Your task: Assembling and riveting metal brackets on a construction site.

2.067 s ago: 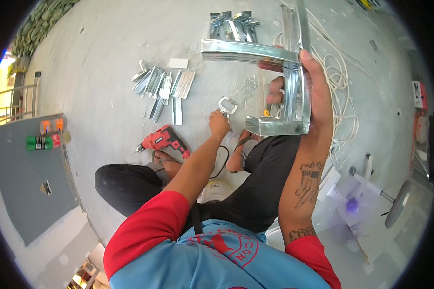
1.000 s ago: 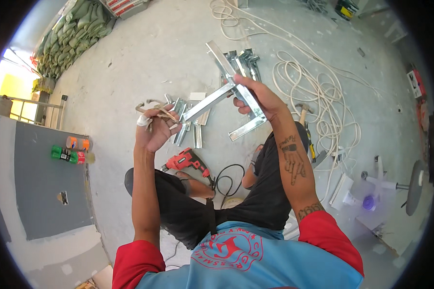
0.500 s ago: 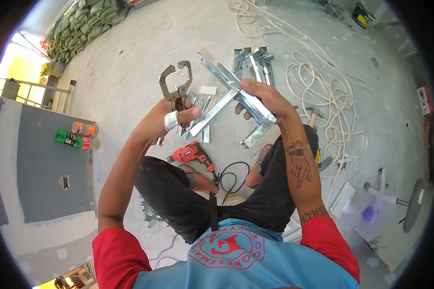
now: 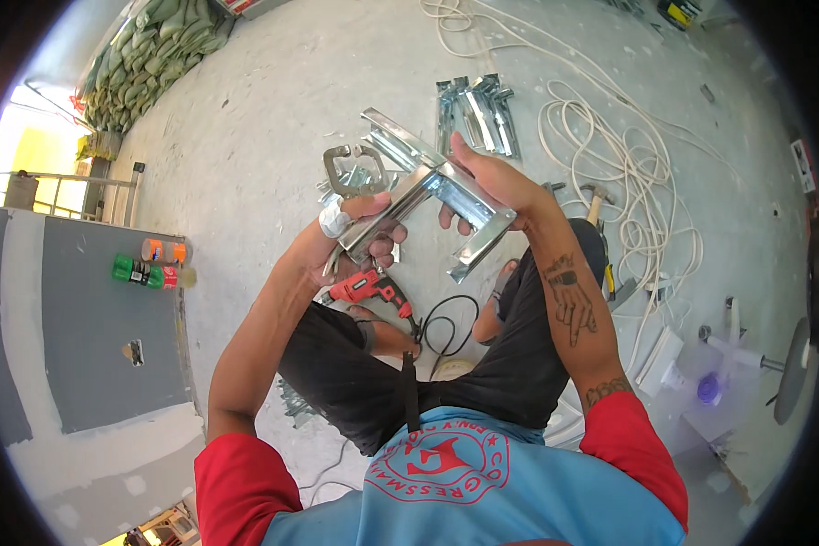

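Note:
I sit on a concrete floor with a shiny metal channel frame (image 4: 432, 187) raised in front of me. My right hand (image 4: 491, 187) grips its upper corner from behind. My left hand (image 4: 350, 237), one finger wrapped in white tape, holds a C-shaped locking clamp (image 4: 353, 171) against the frame's lower left piece. The clamp's jaws stand up above my fingers, next to the channel's edge.
A red power drill (image 4: 364, 288) with a black cord lies by my knees. More metal channel pieces (image 4: 476, 109) lie ahead, with coiled white cable (image 4: 637, 182) and a hammer (image 4: 594, 202) to the right. Spray cans (image 4: 150, 261) stand on a grey board at the left.
My left hand picked the locking clamp up off the floor and brought it up to the frame. My right hand tilted the frame and lowered it toward the clamp.

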Demonstrator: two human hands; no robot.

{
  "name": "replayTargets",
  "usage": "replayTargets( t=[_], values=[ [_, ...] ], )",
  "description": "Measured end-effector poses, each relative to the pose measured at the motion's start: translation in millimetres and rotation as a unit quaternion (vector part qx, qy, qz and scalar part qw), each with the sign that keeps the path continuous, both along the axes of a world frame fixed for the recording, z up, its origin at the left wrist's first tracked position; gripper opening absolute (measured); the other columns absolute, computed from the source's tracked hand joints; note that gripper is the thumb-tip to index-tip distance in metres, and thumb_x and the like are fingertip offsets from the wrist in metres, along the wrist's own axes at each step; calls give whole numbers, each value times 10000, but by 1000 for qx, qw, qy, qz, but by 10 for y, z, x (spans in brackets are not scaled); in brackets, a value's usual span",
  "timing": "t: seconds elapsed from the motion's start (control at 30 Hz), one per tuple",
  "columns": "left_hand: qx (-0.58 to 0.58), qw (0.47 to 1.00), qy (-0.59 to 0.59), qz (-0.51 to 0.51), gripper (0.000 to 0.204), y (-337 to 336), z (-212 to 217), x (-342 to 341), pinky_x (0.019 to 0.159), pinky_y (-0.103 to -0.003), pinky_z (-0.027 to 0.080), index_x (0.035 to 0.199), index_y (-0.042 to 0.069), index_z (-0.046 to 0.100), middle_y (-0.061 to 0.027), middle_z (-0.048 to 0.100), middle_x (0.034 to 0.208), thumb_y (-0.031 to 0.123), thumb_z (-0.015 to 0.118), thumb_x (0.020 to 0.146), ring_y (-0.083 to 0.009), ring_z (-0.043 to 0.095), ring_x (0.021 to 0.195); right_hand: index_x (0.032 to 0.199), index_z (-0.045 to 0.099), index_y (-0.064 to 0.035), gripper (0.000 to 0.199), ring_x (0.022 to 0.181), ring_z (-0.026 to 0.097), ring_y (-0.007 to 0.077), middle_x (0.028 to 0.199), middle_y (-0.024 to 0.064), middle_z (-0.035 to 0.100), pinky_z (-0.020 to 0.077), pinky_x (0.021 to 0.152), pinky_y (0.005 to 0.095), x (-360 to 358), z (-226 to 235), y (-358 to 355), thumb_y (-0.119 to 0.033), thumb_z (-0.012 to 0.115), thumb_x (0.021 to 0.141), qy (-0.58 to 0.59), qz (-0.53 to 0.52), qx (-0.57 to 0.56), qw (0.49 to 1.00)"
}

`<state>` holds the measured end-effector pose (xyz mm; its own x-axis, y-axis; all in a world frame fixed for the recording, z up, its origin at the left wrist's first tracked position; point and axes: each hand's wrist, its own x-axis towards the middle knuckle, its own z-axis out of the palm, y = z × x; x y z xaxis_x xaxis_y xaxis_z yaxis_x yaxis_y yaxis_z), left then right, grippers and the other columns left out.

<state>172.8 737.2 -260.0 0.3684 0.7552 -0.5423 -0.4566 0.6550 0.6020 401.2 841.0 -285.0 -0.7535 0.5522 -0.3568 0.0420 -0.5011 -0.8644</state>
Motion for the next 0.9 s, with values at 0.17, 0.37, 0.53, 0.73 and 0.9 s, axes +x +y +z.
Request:
replayTargets(
  t=[0.17, 0.37, 0.53, 0.73, 0.9],
  values=[
    [-3, 1000, 10, -1, 386, 1, -4, -1, 557, -252, 501, 1160, 43, 568, -59, 604, 818, 321, 669, 912, -85, 538, 586, 950, 609, -35, 746, 488, 618, 155, 673, 127, 664, 488, 449, 246, -20, 6, -62, -667, 213, 987, -44, 5, 80, 996],
    [-32, 999, 8, -36, 354, -54, 117, 30, 573, -258, 482, 1130, 50, 574, -46, 581, 795, 299, 683, 904, -84, 525, 612, 858, 598, -29, 757, 480, 594, 155, 639, 104, 641, 479, 461, 259, 41, -40, -46, -656, 196, 995, -69, 74, 150, 984],
    [-26, 999, 0, -19, 308, -151, 27, 4, 605, -265, 474, 1068, 61, 579, -37, 570, 778, 292, 692, 899, -90, 515, 621, 846, 593, -30, 750, 482, 587, 146, 630, 92, 627, 481, 465, 257, -11, -83, -126, -654, 204, 995, -63, 91, 170, 979],
    [30, 999, 17, 8, 285, -200, -5, 39, 618, -282, 474, 996, 76, 566, -28, 552, 754, 301, 706, 889, -88, 510, 619, 913, 597, -25, 729, 483, 580, 127, 644, 92, 626, 475, 452, 250, -58, -124, -156, -651, 233, 995, -39, 69, 152, 985],
    [14, 1000, -5, 14, 276, -181, 1, 24, 621, -276, 466, 969, 80, 559, -29, 549, 749, 303, 702, 891, -88, 501, 603, 977, 590, -21, 693, 473, 560, 122, 648, 90, 613, 453, 427, 238, -115, -183, -117, -633, 267, 1001, -2, 53, 107, 993]
  ],
)
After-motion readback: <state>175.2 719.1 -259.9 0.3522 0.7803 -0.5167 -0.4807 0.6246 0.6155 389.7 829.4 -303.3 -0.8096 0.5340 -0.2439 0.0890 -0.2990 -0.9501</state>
